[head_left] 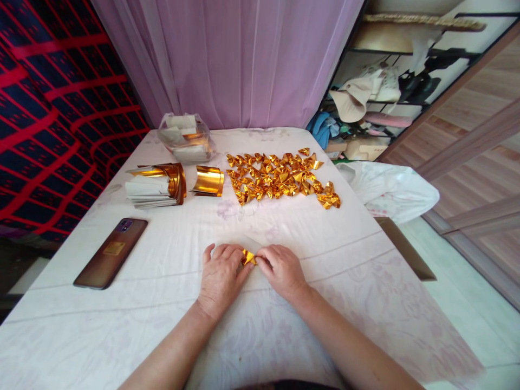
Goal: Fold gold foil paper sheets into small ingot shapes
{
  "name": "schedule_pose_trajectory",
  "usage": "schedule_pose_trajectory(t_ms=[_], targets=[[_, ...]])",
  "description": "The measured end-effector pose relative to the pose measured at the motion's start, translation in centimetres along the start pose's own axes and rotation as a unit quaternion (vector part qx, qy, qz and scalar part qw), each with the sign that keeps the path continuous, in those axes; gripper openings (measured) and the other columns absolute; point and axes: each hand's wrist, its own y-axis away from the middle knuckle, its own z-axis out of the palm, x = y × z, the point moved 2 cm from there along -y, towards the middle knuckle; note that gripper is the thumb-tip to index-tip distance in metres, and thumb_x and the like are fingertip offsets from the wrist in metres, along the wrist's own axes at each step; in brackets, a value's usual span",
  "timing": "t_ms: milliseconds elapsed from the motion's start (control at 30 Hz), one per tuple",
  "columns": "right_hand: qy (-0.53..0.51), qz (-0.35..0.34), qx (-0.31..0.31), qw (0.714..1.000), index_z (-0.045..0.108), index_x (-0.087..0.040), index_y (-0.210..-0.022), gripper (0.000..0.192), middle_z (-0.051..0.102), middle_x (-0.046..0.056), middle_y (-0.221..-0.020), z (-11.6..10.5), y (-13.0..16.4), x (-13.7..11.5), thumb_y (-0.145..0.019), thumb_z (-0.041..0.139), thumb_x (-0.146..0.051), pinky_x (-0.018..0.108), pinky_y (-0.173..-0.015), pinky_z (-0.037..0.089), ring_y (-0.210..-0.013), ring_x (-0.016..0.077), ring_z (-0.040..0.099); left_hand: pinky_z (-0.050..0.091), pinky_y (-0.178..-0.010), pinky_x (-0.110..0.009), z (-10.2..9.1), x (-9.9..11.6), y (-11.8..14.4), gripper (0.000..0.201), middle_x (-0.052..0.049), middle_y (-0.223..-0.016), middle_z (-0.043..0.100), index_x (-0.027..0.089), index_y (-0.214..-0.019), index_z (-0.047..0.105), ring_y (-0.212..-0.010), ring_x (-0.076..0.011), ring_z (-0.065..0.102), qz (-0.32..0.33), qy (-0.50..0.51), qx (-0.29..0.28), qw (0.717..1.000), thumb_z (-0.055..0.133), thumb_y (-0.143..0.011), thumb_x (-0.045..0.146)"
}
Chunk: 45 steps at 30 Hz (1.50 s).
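While pinched between both hands, gold foil piece (248,257) on the white cloth (162,303).

Left hand (221,276) and right hand (282,271) knuckles up, fingertips meeting on the foil piece, gripping it from either side. Beyond the foil piece, a spread of folded gold shapes (280,179). Left of that spread, a curled gold sheet (208,181), then a paper stack (156,187); behind these, a clear bag (184,138). Left of the foil piece, a phone (111,252) lying flat, well apart from the hands.
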Motion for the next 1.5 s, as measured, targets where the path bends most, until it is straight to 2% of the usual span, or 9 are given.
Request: schedule_pose_trajectory(t_ms=[967,1200,1367,1500], targets=[[0.027,0.014,0.003,1.0,0.056,-0.022,-0.075,0.016,0.06,0.0,-0.07,0.04,0.1,-0.32,-0.091,0.056,-0.02,0.03,-0.068,0.035,-0.07,0.0166,0.055,0.034,-0.097,-0.049,0.23,0.44,-0.39,0.011,-0.005,-0.098,0.07,0.021,-0.09,0.062,-0.097,-0.0266,0.059,-0.031,-0.01,-0.005,0.999,0.061,-0.087,0.032],[0.024,0.02,-0.029,0.999,0.057,-0.021,-0.078,0.013,0.06,0.001,-0.074,0.0,0.08,-0.35,-0.091,0.057,-0.019,0.03,-0.068,0.034,-0.073,0.0173,0.056,0.037,-0.093,-0.046,0.43,0.35,-0.45,0.01,-0.005,-0.098,0.068,0.022,-0.087,0.06,-0.097,-0.0259,0.058,-0.034,-0.002,-0.008,0.999,0.062,-0.086,0.032],[0.0,0.025,-0.032,0.999,0.057,-0.022,-0.082,0.012,0.061,0.001,-0.077,-0.16,0.19,-0.21,-0.092,0.052,-0.018,0.03,-0.069,0.036,-0.074,0.0171,0.055,0.037,-0.092,-0.045,0.46,0.25,-0.48,0.011,-0.005,-0.097,0.068,0.023,-0.085,0.06,-0.096,-0.0253,0.057,-0.035,0.004,-0.009,0.999,0.062,-0.087,0.033],[-0.006,0.035,-0.034,0.999,0.056,-0.021,-0.082,0.008,0.062,0.002,-0.078,-0.34,0.19,-0.35,-0.09,0.056,-0.021,0.03,-0.07,0.037,-0.075,0.0178,0.055,0.037,-0.091,-0.045,0.47,0.16,-0.44,0.012,-0.005,-0.097,0.068,0.022,-0.086,0.059,-0.097,-0.0259,0.057,-0.039,0.007,-0.007,0.999,0.062,-0.087,0.034]])
